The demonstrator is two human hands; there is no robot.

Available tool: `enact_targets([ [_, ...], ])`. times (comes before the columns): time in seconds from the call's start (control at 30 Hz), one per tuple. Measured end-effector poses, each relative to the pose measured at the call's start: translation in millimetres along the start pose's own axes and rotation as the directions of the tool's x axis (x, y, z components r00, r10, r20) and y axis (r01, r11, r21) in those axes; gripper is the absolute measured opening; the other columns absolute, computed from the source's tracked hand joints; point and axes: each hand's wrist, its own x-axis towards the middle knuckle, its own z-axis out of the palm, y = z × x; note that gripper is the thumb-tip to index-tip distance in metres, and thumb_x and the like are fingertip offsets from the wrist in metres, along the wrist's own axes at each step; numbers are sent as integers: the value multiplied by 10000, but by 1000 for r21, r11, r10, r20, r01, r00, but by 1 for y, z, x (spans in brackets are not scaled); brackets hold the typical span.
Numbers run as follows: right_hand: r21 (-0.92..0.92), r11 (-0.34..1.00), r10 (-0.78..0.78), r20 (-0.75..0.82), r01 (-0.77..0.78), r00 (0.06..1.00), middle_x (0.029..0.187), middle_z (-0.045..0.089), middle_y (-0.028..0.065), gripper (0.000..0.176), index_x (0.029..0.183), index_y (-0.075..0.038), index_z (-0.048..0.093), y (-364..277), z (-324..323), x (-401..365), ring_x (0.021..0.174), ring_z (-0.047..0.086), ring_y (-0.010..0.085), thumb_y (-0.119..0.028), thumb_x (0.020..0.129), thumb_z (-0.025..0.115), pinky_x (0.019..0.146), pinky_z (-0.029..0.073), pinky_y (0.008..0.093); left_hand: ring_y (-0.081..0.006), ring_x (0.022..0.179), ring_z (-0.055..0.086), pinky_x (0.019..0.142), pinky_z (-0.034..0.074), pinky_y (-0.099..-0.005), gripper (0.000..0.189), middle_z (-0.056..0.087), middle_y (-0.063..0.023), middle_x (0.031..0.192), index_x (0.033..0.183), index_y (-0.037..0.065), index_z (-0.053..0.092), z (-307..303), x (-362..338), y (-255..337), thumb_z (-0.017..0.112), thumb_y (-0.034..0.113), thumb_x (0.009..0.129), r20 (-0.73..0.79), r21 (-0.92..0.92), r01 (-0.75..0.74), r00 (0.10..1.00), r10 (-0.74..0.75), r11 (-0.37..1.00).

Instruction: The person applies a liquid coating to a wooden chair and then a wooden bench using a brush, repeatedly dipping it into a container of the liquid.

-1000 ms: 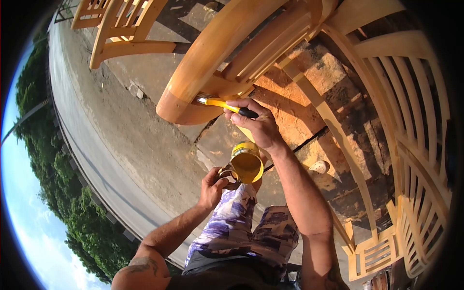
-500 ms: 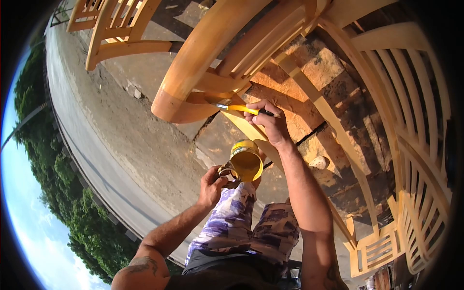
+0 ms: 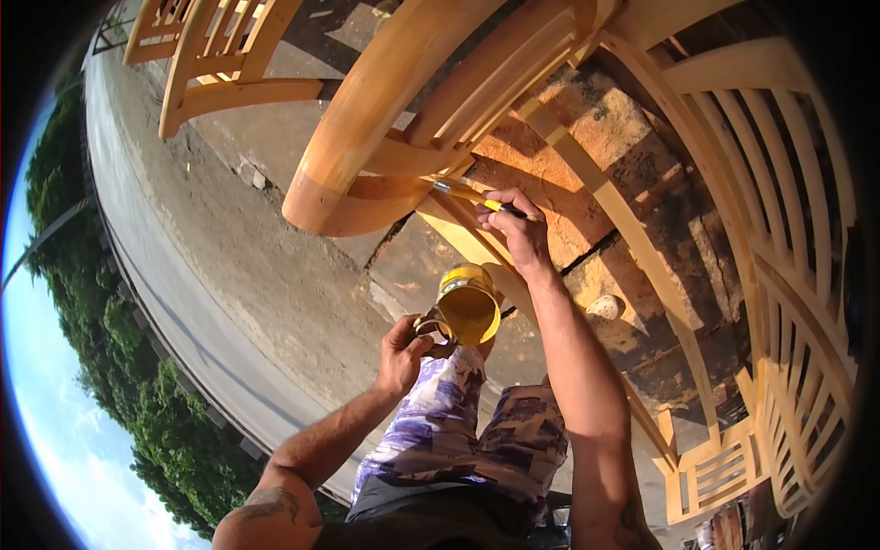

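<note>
My left hand (image 3: 403,353) is closed round the dark handle of a yellow can (image 3: 468,307), which tilts so that the yellowish-brown liquid inside shows. In my right hand (image 3: 515,225) is a paintbrush (image 3: 495,205) with a yellow and black handle, pinched between the fingers. Its bristles point left and lie at the edge of a curved wooden furniture part (image 3: 390,206), near a joint; whether they touch it is hard to tell. The broad wooden armrest (image 3: 367,101) above has a darker, reddish-brown lower end.
Slatted wooden furniture stands at the upper left (image 3: 215,92) and along the right (image 3: 779,174). A long wooden rail (image 3: 632,229) crosses above stained paving. A pale round object (image 3: 605,308) lies on the ground. The road (image 3: 174,275) runs along the left.
My right hand has shifted slightly, and the brush tip has moved right along the curved wooden part to its edge. The left hand and the can have hardly moved.
</note>
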Motion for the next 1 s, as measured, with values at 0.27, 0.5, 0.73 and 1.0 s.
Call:
enact_targets([
  [0.27,-204,978,-38,20,41,999,1044,680,137,287,1141,16,630,5,11,17,995,679,207,-100,882,592,872,580,330,-205,943,684,858,588,-363,317,678,-99,1116,1218,-39,571,0,-1,2,515,-60,907,2,-11,6,1000,-6,1000],
  [0.5,-659,479,-577,261,580,774,907,703,124,150,1026,-20,665,17,37,17,768,698,250,-65,883,647,663,542,340,-164,969,661,874,558,-342,316,698,-79,1113,1207,-15,593,-1,1,0,544,-38,896,-7,-24,26,1000,-26,999],
  [0.73,-650,671,-403,85,357,911,807,692,164,162,1011,-58,654,-9,24,5,714,691,338,-165,895,618,627,551,378,-174,960,669,871,564,-342,311,697,-92,1117,1205,-22,589,-2,2,1,538,-46,898,-15,-64,45,999,-46,997],
  [1.0,-541,760,-334,150,360,931,834,691,121,214,1070,-50,664,-13,34,-10,767,683,199,-170,893,666,704,542,308,-178,964,670,873,567,-346,313,697,-94,1124,1207,-30,585,-2,1,-2,523,-53,900,11,-42,34,999,-33,999],
])
